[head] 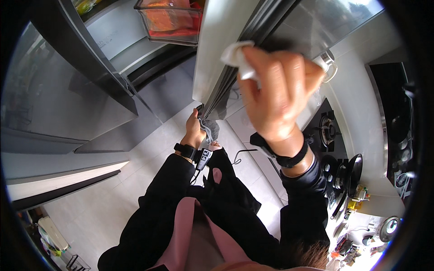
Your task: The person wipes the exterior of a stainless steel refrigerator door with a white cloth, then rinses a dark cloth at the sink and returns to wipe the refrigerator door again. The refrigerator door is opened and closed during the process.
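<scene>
My right hand (276,91) is raised and slightly blurred, pinching a white cloth or tissue (235,56) between thumb and fingers. The white piece lies over the dark ribbed gasket (222,79) along the edge of an open refrigerator door (217,44). Lower down, my left hand (194,127) is at the door's bottom corner, with a grey cloth (211,128) bunched in it. Its fingertips are partly hidden, so contact with the door is hard to make out. A clear door bin (173,25) with red and orange packages sits at the top.
To the left stands another dark glossy refrigerator door (61,84). At right are a gas burner (328,128), a black pan (355,172) and a metal mug (329,66) on the counter side. Pale floor tiles (101,200) lie below, beside a foot.
</scene>
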Available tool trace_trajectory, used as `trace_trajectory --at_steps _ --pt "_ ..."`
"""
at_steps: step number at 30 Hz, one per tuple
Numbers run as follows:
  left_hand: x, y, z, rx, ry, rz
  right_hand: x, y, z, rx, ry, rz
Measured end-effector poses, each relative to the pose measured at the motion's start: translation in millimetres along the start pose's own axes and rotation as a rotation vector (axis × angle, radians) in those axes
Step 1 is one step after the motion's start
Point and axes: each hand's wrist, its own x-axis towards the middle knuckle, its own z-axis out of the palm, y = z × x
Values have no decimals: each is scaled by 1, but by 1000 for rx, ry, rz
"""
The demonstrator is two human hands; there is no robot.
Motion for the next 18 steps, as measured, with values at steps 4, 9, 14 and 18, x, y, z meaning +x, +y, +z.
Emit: trace_trajectory --at_steps 4,9,14,18 --pt "-12 6 26 -25 -180 11 -37 -22 9 28 -128 -2" --pt "-22 14 31 17 -182 -11 -32 -29 15 6 -27 33" --pt "-33 20 32 143 -173 16 -7 -14 15 34 94 82" --pt "-53 22 43 243 -95 68 -16 -36 19 36 -19 54"
